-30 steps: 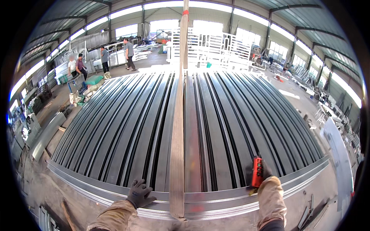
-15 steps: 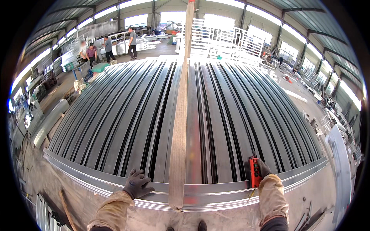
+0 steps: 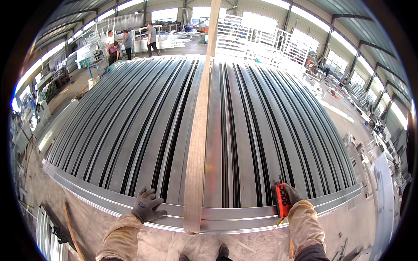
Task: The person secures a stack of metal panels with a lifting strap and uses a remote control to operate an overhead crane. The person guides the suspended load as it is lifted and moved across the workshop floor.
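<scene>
My left hand (image 3: 147, 205), in a grey work glove, is open with its fingers spread, at the near edge of a large grey slatted metal panel (image 3: 172, 185). Whether it presses on the metal or hovers just over it, I cannot tell. In my gloved right hand (image 3: 293, 194) is a red handheld remote control (image 3: 282, 201) with black buttons and a short antenna, held above the same edge. Between my hands a wide beige lifting sling (image 3: 197, 161) runs up from under the front edge and out of the top of the view.
Several people (image 3: 126, 42) stand at the far left beside stacked metal parts. White railing frames (image 3: 235, 37) rise behind the panel. A wooden bar (image 3: 72, 230) and metal profiles (image 3: 48, 235) lie at the near left. Along the right side are scattered metal pieces and a pale sheet (image 3: 385, 182).
The view has turned slightly, so the panel and sling sit a little further left. The remote control is tilted differently in my right hand. A person in the background has changed stance.
</scene>
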`<state>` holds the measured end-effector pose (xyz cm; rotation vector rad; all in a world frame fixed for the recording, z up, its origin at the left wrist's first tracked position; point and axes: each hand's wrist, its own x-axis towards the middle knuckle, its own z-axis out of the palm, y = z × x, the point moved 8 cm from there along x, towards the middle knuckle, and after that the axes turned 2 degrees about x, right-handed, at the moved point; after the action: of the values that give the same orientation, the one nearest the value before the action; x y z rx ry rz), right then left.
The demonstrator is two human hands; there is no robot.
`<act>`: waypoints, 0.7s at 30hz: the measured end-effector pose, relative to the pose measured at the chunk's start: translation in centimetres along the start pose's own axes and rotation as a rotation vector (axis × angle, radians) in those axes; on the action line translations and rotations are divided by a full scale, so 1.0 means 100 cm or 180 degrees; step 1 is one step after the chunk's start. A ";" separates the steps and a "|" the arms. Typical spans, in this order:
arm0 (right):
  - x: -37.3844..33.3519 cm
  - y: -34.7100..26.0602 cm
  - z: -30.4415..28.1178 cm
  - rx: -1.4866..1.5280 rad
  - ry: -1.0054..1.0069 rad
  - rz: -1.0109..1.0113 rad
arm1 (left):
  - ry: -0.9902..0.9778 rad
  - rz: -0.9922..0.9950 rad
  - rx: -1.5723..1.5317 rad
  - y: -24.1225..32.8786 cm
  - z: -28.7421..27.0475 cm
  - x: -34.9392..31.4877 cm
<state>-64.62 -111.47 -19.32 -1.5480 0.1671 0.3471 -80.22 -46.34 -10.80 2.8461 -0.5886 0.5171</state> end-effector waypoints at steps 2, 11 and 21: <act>0.000 0.000 0.000 -0.0293 -0.0114 0.0028 | -0.0063 -0.0003 -0.0062 0.007 0.003 -0.005; -0.014 -0.005 -0.009 -0.0231 -0.0271 -0.0230 | 0.0043 -0.0013 0.0127 0.038 0.012 -0.015; -0.020 0.003 -0.013 -0.0020 -0.0384 -0.0062 | 0.0074 -0.0090 0.0155 0.062 0.035 -0.026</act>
<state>-66.43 -113.03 -18.97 -1.5291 0.0568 0.4246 -83.99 -51.91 -14.25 2.8854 -0.5382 0.5668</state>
